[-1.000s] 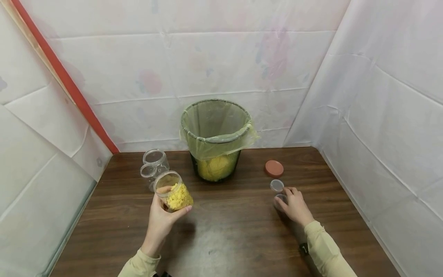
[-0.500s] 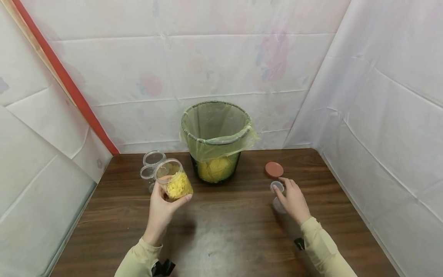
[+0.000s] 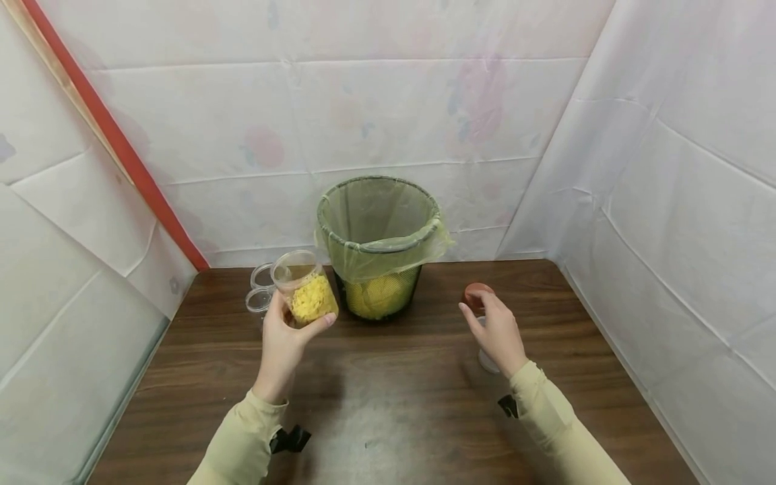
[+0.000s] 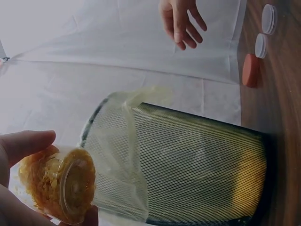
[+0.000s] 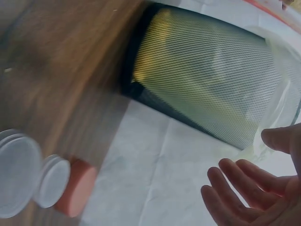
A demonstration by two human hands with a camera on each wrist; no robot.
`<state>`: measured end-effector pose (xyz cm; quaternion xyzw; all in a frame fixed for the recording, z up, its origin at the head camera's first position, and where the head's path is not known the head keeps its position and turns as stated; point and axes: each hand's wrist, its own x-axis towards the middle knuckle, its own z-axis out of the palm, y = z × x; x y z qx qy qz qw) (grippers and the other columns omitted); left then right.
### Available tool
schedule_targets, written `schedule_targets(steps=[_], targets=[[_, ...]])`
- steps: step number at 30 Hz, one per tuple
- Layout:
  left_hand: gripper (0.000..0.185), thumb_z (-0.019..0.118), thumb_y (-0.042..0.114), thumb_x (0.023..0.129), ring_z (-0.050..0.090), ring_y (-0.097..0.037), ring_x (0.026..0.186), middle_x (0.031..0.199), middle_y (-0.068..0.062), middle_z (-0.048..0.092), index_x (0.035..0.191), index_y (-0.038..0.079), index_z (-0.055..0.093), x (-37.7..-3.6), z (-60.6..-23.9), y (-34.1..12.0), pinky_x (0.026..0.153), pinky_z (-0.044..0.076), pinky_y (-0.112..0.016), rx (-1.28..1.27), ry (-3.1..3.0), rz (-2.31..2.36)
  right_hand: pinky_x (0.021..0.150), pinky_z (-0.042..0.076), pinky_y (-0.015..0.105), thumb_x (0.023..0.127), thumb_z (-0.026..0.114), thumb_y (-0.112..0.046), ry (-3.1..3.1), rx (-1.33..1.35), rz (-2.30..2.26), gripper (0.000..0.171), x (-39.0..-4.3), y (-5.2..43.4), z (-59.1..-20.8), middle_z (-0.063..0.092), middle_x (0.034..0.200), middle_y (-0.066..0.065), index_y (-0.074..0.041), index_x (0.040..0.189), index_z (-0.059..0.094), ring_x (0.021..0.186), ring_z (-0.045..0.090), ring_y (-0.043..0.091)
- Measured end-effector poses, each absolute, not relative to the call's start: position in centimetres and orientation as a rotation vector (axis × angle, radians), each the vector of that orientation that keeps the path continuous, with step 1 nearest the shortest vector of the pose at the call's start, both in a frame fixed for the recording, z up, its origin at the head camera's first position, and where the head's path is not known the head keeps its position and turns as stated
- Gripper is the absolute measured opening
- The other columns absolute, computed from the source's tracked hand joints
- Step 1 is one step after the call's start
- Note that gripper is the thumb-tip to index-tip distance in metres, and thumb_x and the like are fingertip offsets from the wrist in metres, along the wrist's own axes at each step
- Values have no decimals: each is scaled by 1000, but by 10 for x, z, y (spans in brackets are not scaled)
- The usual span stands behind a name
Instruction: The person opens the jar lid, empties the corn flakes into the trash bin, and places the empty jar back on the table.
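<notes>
My left hand grips a clear plastic jar partly filled with crumbled yellow bits. The jar has no lid on, tilts slightly, and is held up off the table, left of the mesh bin. Its mouth and far side are turned away in the left wrist view, where my thumb and fingers wrap its sides. My right hand hovers with fingers apart and nothing in it, above a red lid, a small clear lid and a larger clear lid. In the head view it partly covers them.
A thin yellow-green liner is folded over the bin's rim, and yellow material shows low inside the mesh. Two clear jars stand behind my left hand. White sheets hang at the back and both sides of the wooden table.
My left hand has lifted the jar of yellow bits higher. My right hand has left the larger clear lid and moved up, away from the table and slightly left, over the other lids.
</notes>
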<state>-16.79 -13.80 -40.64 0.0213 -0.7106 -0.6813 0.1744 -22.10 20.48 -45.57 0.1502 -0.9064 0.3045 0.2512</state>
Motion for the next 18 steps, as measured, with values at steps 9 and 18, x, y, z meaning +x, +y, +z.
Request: schedule_targets(steps=[9,18], targets=[[64,83,6,69,54,-14,103,114,-3,56,124,12,50,-181,-393,-144,82,47,-19,71,-2030,-1915,68,56,34,90,64,-26,-2384,427,841,30,-235,181,-431,66,95,7,-7,113,63,79,67,22],[64,83,12,71,53,-14,105,116,-3,55,126,13,51,-193,-378,-146,86,46,-23,35,-2056,-1891,65,54,36,91,63,-27,-2341,416,875,27,-256,162,-412,68,95,6,-7,110,65,82,67,22]])
